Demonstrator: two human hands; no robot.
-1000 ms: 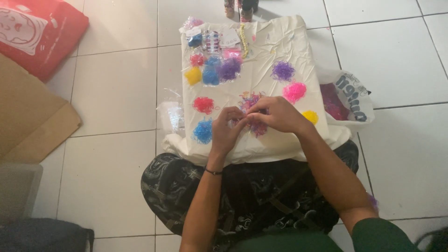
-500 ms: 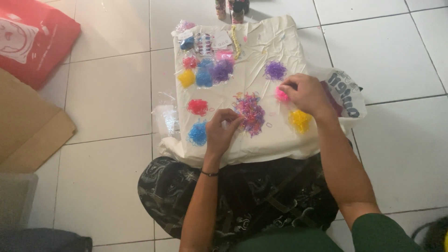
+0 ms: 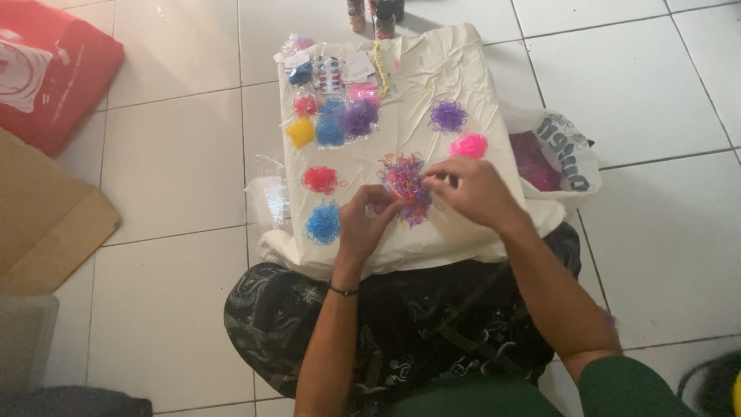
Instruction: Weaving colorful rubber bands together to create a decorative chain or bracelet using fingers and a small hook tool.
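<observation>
Small coloured rubber bands are being picked over on a cream cloth spread on a white tiled floor.

At the centre of the frame, a mixed pile of bands is touched by the left hand and the right hand. Sorted heaps are seen around it: red and blue to the left, purple and pink above right. A red bag lies at the upper left, a white plastic bag at the right.

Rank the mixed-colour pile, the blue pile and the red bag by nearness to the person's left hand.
From the left hand:
1. Mixed-colour band pile, just beyond its fingertips, mid-cloth.
2. Blue band pile, beside it, near the cloth's left edge.
3. Red bag, far left, on the floor.
</observation>
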